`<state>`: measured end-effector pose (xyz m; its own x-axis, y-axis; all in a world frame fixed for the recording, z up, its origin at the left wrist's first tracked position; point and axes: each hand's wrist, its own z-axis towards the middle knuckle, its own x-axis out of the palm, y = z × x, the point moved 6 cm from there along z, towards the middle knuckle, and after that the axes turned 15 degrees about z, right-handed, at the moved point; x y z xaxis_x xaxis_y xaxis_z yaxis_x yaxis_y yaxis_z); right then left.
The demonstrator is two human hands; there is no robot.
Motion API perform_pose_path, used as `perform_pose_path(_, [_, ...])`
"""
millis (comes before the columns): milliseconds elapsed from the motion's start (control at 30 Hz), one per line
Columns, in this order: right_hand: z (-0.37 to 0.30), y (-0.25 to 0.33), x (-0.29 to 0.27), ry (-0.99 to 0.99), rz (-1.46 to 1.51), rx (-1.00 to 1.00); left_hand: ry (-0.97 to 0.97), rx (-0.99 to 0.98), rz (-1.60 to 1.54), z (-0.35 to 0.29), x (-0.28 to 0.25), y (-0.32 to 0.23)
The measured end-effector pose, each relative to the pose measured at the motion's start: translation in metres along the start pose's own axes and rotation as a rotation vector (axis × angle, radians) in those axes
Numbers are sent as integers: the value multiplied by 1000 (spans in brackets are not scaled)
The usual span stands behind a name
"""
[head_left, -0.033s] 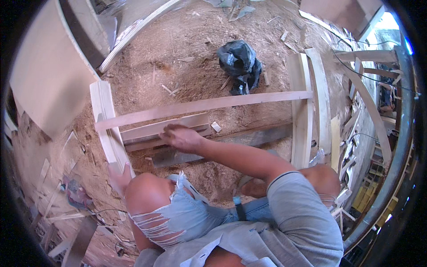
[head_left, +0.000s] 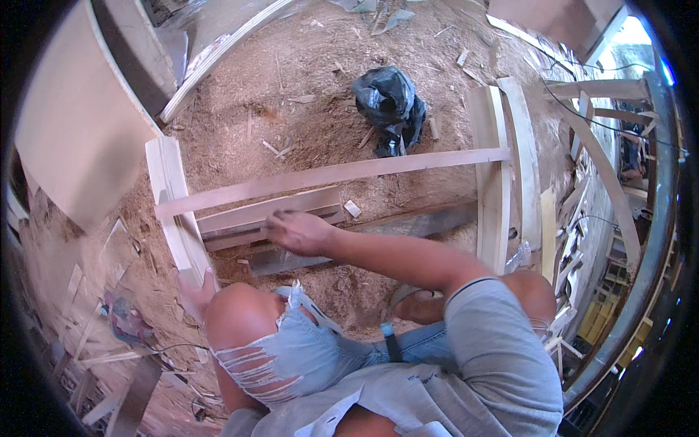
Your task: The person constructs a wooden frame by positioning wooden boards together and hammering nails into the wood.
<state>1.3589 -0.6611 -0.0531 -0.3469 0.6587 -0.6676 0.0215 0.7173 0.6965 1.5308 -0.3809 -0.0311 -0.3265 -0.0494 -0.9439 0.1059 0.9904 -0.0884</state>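
My left hand (head_left: 195, 293), beside my bent knee, wraps round the near end of a pale wooden board (head_left: 173, 182) with a grooved edge. The thumb shows on its right side. My right hand (head_left: 300, 233) reaches across to the left over short wooden pieces (head_left: 309, 198) lying against that board. Its fingers are curled and slightly blurred; what they hold, if anything, is hidden. A thin wooden strip (head_left: 342, 173) runs across just beyond this hand, from the left board to a similar pale board (head_left: 492, 189) on the right.
Sawdust and offcuts cover the ground. A black plastic bag (head_left: 389, 102) lies beyond the strip. Large panels (head_left: 84, 109) lean at far left. Another board (head_left: 523, 160) lies at right, near a long metal rail (head_left: 659, 182). A grey-brown plank (head_left: 422, 222) lies behind my right forearm.
My right hand has shifted slightly nearer to me over the short wooden pieces. My left hand keeps its place on the board.
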Motion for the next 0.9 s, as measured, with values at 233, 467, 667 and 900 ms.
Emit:
perform_pose_path(233, [-94,15,-189,-562,-111,-168,-95,13,133,3,-17,7])
perform_pose_path(467, [-173,-109,-171,-283,-103,542,-143,57,159,8,14,-2])
perform_pose_path(667, [-164,-114,-101,-315,-177,504,-164,58,163,15,26,-5])
perform_pose_path(900, [-192,-95,-162,-635,-142,418,-204,19,101,28,44,49])
